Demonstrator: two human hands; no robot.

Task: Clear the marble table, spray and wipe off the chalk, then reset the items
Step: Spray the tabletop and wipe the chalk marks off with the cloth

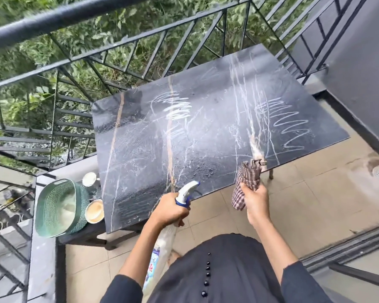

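The black marble table (206,110) carries white chalk scribbles (291,123) on its right side and more around its middle; its near left part looks wet with droplets. My left hand (170,212) grips a white spray bottle (185,192) by the neck, nozzle over the table's near edge. My right hand (255,201) holds a bunched checked cloth (246,182) just off the table's near right corner, its top touching the edge.
A green woven basket (57,206), a cup with a pale drink (94,211) and a white cup (89,178) sit on a low dark bench left of the table. Black balcony railing (118,47) runs behind. Tiled floor (304,204) lies to the right, grey wall beyond.
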